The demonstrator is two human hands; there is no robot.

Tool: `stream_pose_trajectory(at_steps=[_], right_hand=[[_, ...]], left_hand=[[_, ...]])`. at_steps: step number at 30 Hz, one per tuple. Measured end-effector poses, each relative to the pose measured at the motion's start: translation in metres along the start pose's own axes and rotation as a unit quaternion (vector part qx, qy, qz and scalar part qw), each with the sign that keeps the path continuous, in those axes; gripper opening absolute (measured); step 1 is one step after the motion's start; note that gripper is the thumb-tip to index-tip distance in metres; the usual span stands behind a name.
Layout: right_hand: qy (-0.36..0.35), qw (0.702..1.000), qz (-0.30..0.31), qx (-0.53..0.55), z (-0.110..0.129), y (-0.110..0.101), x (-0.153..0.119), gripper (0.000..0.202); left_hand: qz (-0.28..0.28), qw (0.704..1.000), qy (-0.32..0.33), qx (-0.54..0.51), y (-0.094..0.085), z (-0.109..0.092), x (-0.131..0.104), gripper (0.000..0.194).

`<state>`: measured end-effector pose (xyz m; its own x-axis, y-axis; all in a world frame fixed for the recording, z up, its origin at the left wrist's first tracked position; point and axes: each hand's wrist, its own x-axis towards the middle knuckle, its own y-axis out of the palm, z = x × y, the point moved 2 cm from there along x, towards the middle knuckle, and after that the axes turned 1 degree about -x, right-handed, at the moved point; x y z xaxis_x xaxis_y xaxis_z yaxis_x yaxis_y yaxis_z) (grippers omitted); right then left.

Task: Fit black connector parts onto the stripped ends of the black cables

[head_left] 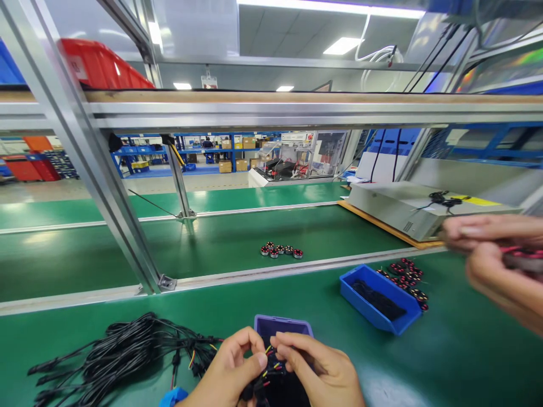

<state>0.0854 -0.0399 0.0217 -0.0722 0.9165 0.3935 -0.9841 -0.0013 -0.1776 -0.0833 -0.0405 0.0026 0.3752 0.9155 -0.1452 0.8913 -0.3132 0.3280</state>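
Note:
My left hand (235, 367) is closed in a pinch at the bottom centre, on a black cable with thin red and yellow wire ends (267, 374). Fingertip to fingertip with it, my right hand (320, 367) pinches at the same thin wires; its exact hold is partly hidden. Both hands are over a purple-blue bin (283, 320) with a dark inside. To the left lies a heap of black cables (123, 350) with connectors and some coloured wire ends. A bit of bright blue (173, 397) shows by my left wrist.
Another person's hands (500, 254) hold something with red parts at the right. A blue bin (377, 322) contains black cables, beside a pile of small round motor-like parts (407, 277). Similar parts (280, 250) sit beyond the metal rail (254, 275). A metal post (97, 158) rises at left.

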Motion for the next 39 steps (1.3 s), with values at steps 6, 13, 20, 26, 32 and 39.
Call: stream_pose_trajectory(at_steps=[6, 13, 20, 26, 32, 39], right_hand=[[-0.159, 0.985, 0.042, -0.049, 0.013, 0.002, 0.006, 0.021], [-0.211, 0.973, 0.049, -0.076, 0.018, -0.007, 0.007, 0.029], [-0.200, 0.977, 0.035, -0.061, 0.022, -0.010, 0.014, 0.023], [-0.208, 0.972, 0.044, -0.099, 0.025, -0.012, 0.015, 0.024], [-0.232, 0.964, 0.066, -0.109, 0.027, -0.012, 0.015, 0.025], [-0.242, 0.958, 0.108, -0.111, 0.028, -0.008, 0.014, 0.028]], left_hand=[[-0.004, 1.000, -0.019, -0.009, -0.002, 0.007, 0.001, 0.046], [-0.017, 0.998, -0.019, -0.053, 0.001, 0.009, 0.001, 0.044], [-0.007, 1.000, -0.025, -0.007, -0.002, 0.005, 0.000, 0.041], [0.007, 0.999, -0.030, 0.016, -0.002, 0.003, 0.000, 0.042], [0.006, 0.999, -0.033, 0.025, -0.002, 0.004, 0.000, 0.042], [0.017, 0.999, -0.017, 0.021, -0.003, 0.006, 0.000, 0.038]])
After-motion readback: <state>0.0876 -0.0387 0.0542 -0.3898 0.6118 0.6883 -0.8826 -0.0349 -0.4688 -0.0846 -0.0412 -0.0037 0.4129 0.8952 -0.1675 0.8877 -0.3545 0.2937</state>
